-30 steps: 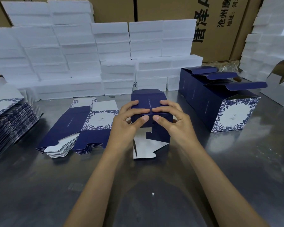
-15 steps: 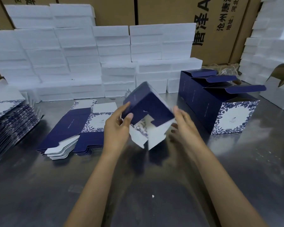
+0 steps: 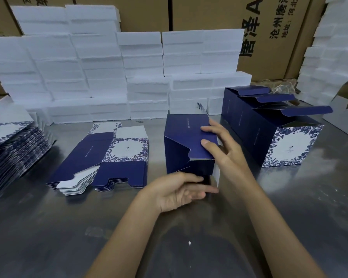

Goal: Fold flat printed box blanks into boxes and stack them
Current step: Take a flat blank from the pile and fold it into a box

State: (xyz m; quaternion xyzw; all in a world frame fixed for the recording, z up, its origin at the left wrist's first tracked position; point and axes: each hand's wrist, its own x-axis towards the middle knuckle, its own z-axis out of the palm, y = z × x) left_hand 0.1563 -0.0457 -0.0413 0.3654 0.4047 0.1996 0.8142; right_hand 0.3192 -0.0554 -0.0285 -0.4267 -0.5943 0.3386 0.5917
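Note:
A half-folded navy box (image 3: 184, 143) stands on the steel table (image 3: 189, 227) in the middle, its near end open with a notched flap folded down. My right hand (image 3: 221, 149) holds the box's right side, thumb and fingers lying on the top flap. My left hand (image 3: 181, 191) is below the box's near end, palm up, fingers straight and pointing right at the lower edge. A pile of flat printed blanks (image 3: 107, 159) lies to the left. Finished navy boxes (image 3: 269, 127) with floral white ends stand in a row to the right.
White foam blocks (image 3: 109, 73) are stacked along the back, with more at the right (image 3: 333, 57). Brown cartons (image 3: 269, 27) stand behind them. A second tall pile of blanks (image 3: 10, 151) sits at the left edge. A small white scrap (image 3: 189, 243) lies on the near table.
The box was pressed between both hands, then tilted up, and now stands level on the table. My left hand let go and dropped below its near end; my right hand moved onto the top flap.

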